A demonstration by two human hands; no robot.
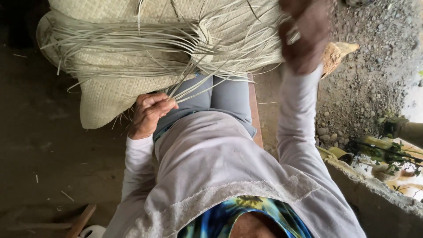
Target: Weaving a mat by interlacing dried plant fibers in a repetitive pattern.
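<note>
A pale woven mat (105, 94) of flat plant strips lies across my lap, with many loose unwoven strips (132, 42) fanning out over it. My left hand (149, 113) is closed on a thin bundle of strips (187, 86) just beside my left thigh, at the mat's near edge. Raised and blurred at the top right, my right hand (305, 37) is closed on other strips at the mat's right side. I wear a light long-sleeved top and grey trousers.
I sit on a wooden bench (254, 110). Bare earth floor (39, 145) lies to the left, with a wooden stick (81, 220) at the bottom. Gravel (370, 75) lies to the right, beside a low concrete ledge (374, 189) and bamboo pieces (374, 147).
</note>
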